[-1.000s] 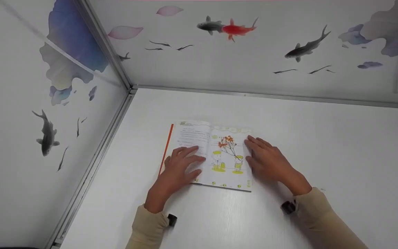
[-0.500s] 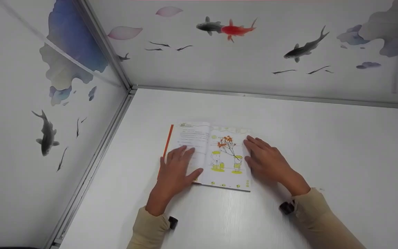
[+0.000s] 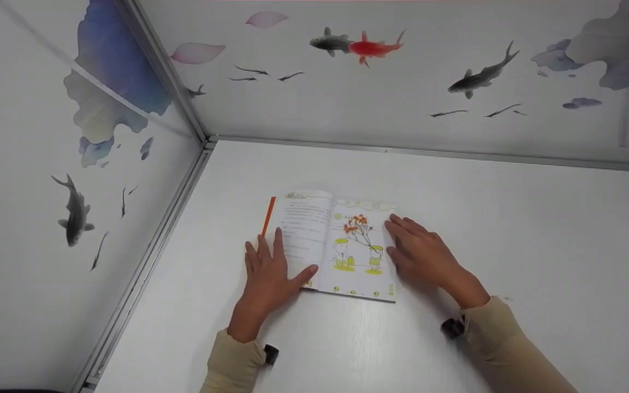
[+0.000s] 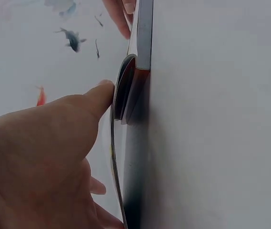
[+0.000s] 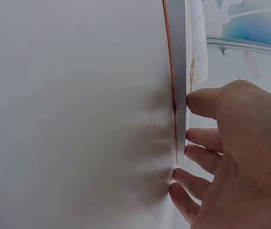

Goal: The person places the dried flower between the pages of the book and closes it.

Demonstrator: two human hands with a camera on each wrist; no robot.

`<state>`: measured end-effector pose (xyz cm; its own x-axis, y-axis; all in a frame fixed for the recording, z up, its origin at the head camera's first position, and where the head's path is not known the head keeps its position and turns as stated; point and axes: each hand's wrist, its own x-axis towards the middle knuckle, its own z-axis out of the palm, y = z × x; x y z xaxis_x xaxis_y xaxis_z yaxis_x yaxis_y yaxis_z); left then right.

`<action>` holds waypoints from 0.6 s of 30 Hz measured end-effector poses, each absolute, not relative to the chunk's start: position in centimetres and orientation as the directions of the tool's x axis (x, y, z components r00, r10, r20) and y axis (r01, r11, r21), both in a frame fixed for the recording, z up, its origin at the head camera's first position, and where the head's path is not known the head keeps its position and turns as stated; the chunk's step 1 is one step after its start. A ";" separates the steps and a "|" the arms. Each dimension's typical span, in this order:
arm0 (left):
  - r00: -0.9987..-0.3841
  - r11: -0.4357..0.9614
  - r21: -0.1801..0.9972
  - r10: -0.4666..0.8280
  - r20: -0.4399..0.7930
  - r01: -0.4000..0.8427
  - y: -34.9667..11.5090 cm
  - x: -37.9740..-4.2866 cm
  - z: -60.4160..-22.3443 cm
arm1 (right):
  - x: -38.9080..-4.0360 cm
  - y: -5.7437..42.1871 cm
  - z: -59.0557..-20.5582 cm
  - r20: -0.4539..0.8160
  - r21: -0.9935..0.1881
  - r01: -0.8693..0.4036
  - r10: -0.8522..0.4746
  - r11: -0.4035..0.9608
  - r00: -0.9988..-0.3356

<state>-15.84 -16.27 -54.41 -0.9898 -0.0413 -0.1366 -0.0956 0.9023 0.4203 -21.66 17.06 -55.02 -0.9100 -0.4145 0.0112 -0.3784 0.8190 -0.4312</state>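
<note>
An open book (image 3: 301, 224) with an orange strip along its left edge lies on the white table. On its right page, above yellow cartoon figures, lies a sprig of small orange flowers (image 3: 360, 220). My left hand (image 3: 268, 281) is spread at the lower left, its thumb on the left page and its fingers over the left edge. The left wrist view shows the thumb (image 4: 104, 93) touching the page near the spine; the left side arches up from the table. My right hand (image 3: 423, 254) rests along the right edge, some fingertips touching the page, others the table.
The white table (image 3: 538, 234) extends around the book. Behind it stands a back panel (image 3: 380, 103) printed with fish, and a similar left panel (image 3: 19, 218). Metal rails (image 3: 145, 273) edge the table. A small black device (image 3: 452, 328) sits at the right wrist.
My left hand's fingers have slid left from the middle of the left page to its outer edge, uncovering the text. The thumb stays low on the page. The right hand has barely moved.
</note>
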 end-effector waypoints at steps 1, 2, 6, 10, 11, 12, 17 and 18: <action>-0.990 0.902 0.421 -0.035 -0.140 -0.091 -16.3 -15.8 -54.4 | -21.7 17.0 -55.0 0.010 -0.428 -0.378 -0.414 0.821 -0.910; -0.989 0.901 0.424 -0.030 -0.142 -0.088 -16.3 -15.8 -54.4 | -21.7 17.0 -55.0 0.010 -0.428 -0.378 -0.413 0.821 -0.910; -0.989 0.880 0.471 0.005 -0.145 -0.064 -16.4 -15.8 -54.3 | -21.7 17.1 -54.9 0.012 -0.430 -0.374 -0.409 0.822 -0.912; -0.991 0.833 0.552 0.050 -0.126 -0.028 -16.5 -15.9 -54.2 | -21.6 17.1 -54.9 0.028 -0.429 -0.382 -0.410 0.819 -0.912; -0.991 0.819 0.573 0.059 -0.118 -0.019 -16.5 -16.0 -54.2 | -21.6 17.1 -55.0 0.035 -0.428 -0.386 -0.412 0.817 -0.911; -0.992 0.810 0.587 0.067 -0.105 -0.007 -16.6 -16.0 -54.3 | -21.5 17.1 -55.0 0.040 -0.427 -0.390 -0.414 0.816 -0.909; -0.992 0.770 0.635 0.111 -0.056 0.051 -16.7 -16.2 -54.4 | -21.5 17.0 -55.1 0.046 -0.427 -0.392 -0.413 0.815 -0.910; -0.992 0.762 0.645 0.119 -0.047 0.061 -16.7 -16.2 -54.5 | -21.5 17.0 -55.1 0.043 -0.427 -0.388 -0.410 0.817 -0.911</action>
<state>-16.21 -16.68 -54.46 -0.9918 0.1190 -0.0470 0.0608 0.7616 0.6452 -21.47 17.01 -55.08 -0.9109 -0.4104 0.0433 -0.3882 0.8167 -0.4269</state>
